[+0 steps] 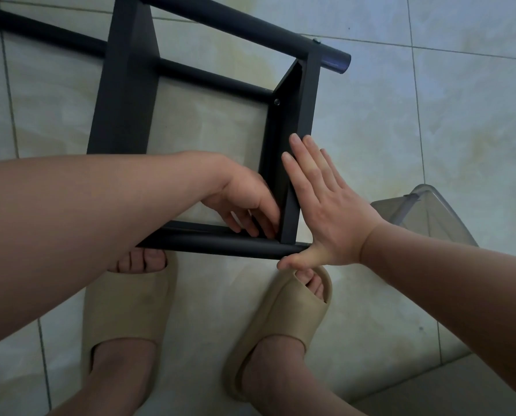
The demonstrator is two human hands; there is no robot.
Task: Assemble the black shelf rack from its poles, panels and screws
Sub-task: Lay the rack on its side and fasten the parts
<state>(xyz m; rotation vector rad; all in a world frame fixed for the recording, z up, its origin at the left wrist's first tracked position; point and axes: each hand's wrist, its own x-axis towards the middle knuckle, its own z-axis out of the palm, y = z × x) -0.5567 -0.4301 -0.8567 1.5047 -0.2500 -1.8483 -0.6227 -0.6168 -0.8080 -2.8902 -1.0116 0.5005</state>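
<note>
The black shelf rack (124,85) lies on its side on the tiled floor, its poles and panels joined into a frame. My right hand (325,205) lies flat with straight fingers against the outer face of the end panel (292,115), thumb under the near pole (220,244). My left hand (244,202) reaches inside the frame, its fingers curled at the corner where that panel meets the near pole; whatever they hold is hidden. A screw head (277,101) shows on the panel's inner face, another (316,41) near the far pole's end (337,61).
My two feet in beige slippers (124,310) stand just below the near pole. A clear plastic stool (422,211) stands to the right of the rack. Pale floor tiles (431,115) surround everything.
</note>
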